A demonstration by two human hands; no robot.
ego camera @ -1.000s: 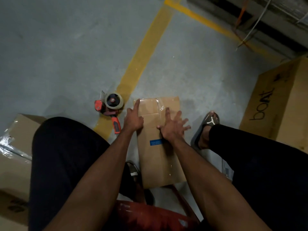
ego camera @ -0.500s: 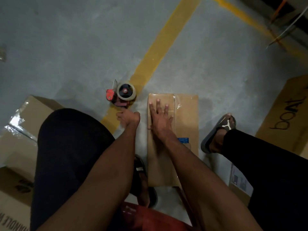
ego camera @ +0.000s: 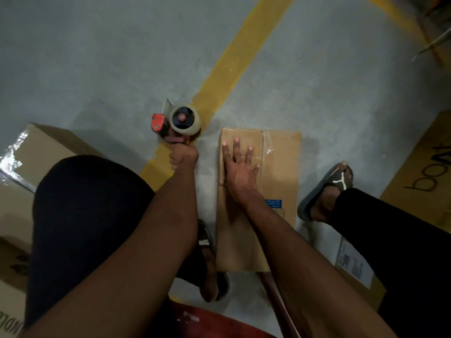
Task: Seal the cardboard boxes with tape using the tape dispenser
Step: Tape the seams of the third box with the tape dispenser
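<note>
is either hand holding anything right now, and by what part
The left hand grips the tape dispenser by its handle. The right hand holds nothing; it lies flat on the cardboard box.

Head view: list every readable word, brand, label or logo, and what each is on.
"boAt": large carton at right, seen upside down.
Leaping-cat logo, no words: right sandal.
Blue label on the small box: too small to read.
White label on carton under right leg: blurred.
Print on left carton: cut off.
</note>
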